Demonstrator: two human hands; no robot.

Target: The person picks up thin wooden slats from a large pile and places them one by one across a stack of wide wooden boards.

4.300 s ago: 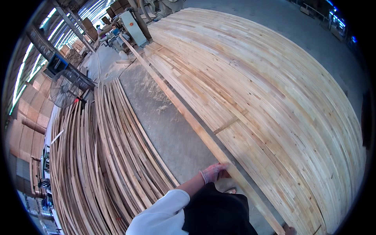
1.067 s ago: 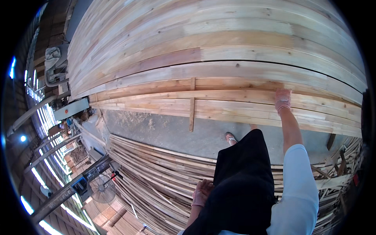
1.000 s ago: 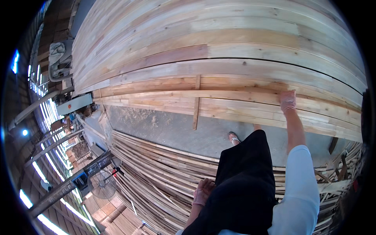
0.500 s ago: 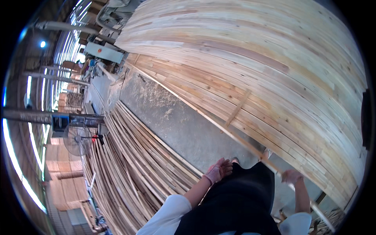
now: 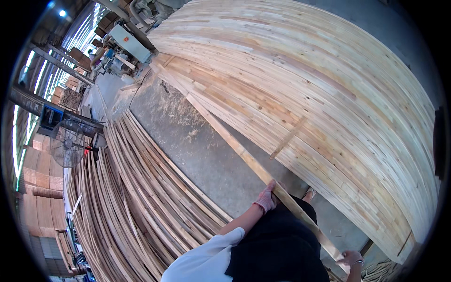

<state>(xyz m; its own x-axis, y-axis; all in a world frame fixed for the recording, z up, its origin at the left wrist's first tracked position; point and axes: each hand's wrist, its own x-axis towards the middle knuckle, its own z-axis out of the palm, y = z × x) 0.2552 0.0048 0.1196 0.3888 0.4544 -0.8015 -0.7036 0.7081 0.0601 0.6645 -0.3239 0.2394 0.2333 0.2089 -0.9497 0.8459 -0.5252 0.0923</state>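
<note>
A long, narrow wooden strip [image 5: 233, 144] slants across in front of me, its far end beside the edge of a broad bed of pale strips [image 5: 324, 108]. My left hand [image 5: 267, 198], in a light pinkish glove, is closed round the strip at mid-length. Close to the strip's near end, my right hand [image 5: 350, 258], gloved likewise, grips it at the lower right. A short crosspiece [image 5: 288, 137] lies over the bed's near edge.
To my left a large pile of long strips [image 5: 141, 188] covers the floor. Beyond it stand a fan [image 5: 69, 144] and stacked brown blocks [image 5: 43, 171]. Sawdust [image 5: 181, 113] lies on the concrete at the far end, near a pale machine cabinet [image 5: 130, 43].
My left hand, earlier empty beside my apron, now holds the strip. The strip has come away from the bed's edge toward me, and my right hand has moved lower. The view has tilted.
</note>
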